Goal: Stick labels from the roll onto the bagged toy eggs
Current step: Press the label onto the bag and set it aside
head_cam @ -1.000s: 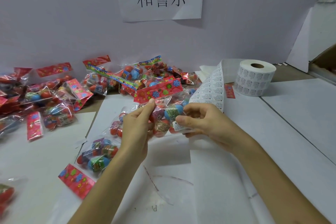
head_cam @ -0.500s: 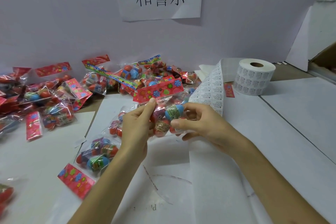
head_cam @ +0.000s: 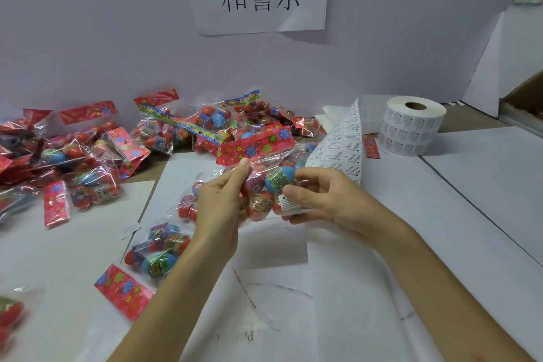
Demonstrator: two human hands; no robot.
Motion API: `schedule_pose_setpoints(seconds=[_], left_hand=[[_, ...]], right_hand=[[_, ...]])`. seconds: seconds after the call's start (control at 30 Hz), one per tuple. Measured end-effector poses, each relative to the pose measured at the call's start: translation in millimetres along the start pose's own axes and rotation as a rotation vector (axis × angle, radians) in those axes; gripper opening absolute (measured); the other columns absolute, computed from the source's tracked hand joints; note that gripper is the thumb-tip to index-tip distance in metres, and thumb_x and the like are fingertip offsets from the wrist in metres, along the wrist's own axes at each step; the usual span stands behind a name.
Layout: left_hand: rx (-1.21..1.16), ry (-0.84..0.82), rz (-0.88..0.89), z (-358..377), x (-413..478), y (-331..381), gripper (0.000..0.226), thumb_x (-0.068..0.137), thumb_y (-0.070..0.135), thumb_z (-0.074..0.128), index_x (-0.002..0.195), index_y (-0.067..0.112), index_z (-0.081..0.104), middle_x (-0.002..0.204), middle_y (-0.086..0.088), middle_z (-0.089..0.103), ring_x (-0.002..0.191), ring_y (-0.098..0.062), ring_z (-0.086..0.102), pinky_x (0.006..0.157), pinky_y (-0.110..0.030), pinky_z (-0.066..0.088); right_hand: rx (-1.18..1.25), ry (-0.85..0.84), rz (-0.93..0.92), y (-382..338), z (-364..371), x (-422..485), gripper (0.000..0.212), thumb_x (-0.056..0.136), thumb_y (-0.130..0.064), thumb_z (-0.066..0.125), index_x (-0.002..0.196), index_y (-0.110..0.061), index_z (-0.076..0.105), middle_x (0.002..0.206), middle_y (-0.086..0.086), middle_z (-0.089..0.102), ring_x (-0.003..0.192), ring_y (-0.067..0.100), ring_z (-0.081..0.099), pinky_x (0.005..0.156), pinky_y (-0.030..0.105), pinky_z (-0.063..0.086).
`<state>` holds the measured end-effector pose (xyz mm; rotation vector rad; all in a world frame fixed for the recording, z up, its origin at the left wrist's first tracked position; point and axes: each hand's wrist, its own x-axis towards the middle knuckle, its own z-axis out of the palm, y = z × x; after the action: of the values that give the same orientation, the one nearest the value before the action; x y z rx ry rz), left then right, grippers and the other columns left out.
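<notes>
A clear bag of toy eggs with a red flowered header card is held up over the table. My left hand pinches it just under the header. My right hand grips the bag's lower right side, with the thumb pressing a small white label onto the plastic. The label roll stands at the back right. Its loose strip of labels curves from the roll down behind my right hand.
A pile of bagged eggs lies at the back centre, with more bags at the left. One bag lies flat below my left hand. White paper sheets cover the table. A cardboard box edge shows at far right.
My right thumb has shifted slightly along the bag, and the white label now shows more fully beside it. The bag and my left hand have barely moved.
</notes>
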<state>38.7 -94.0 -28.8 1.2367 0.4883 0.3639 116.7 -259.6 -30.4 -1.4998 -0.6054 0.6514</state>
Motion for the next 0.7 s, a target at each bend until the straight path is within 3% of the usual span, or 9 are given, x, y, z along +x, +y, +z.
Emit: schedule_pose_setpoints(seconds=[0.23,0.43,0.57,0.7], left_hand=[[-0.067,-0.028,-0.084,-2.6,3.5,-2.0,0.025,0.099,0.037,0.063,0.1,0.015,0.075,0.093,-0.006,0.081,0.079,-0.024,0.079,0.057,-0.029,0.062],[-0.124,-0.061,-0.152,-5.9,9.3,-4.9,0.03,0.1,0.038,0.063,0.111,0.011,0.071,0.102,-0.01,0.08,0.09,-0.027,0.079,0.078,-0.037,0.062],[-0.074,-0.049,-0.119,-6.7,8.9,-4.0,0.028,0.099,0.038,0.064,0.105,0.012,0.073,0.097,-0.011,0.08,0.083,-0.027,0.079,0.062,-0.032,0.064],[0.073,-0.113,-0.029,-3.7,4.5,-7.2,0.035,0.097,0.039,0.066,0.092,0.009,0.081,0.096,-0.02,0.074,0.072,-0.036,0.066,0.053,-0.029,0.057]], right_hand=[[0.015,-0.015,0.006,-1.5,-2.8,0.6,0.045,0.083,-0.033,0.073,0.122,-0.012,0.068,0.111,0.01,0.076,0.102,0.03,0.074,0.084,0.041,0.062],[0.046,-0.057,0.007,-3.2,-3.0,-0.5,0.027,0.099,-0.027,0.06,0.121,-0.015,0.07,0.111,0.011,0.077,0.103,0.032,0.074,0.081,0.034,0.061],[0.041,-0.014,0.033,-3.3,-1.5,0.7,0.029,0.107,-0.029,0.047,0.116,-0.014,0.071,0.107,0.012,0.077,0.096,0.03,0.075,0.075,0.032,0.061],[0.005,0.143,-0.03,-3.5,-1.2,3.4,0.037,0.091,-0.048,0.06,0.111,-0.019,0.072,0.101,0.002,0.076,0.089,0.015,0.074,0.071,0.027,0.06]])
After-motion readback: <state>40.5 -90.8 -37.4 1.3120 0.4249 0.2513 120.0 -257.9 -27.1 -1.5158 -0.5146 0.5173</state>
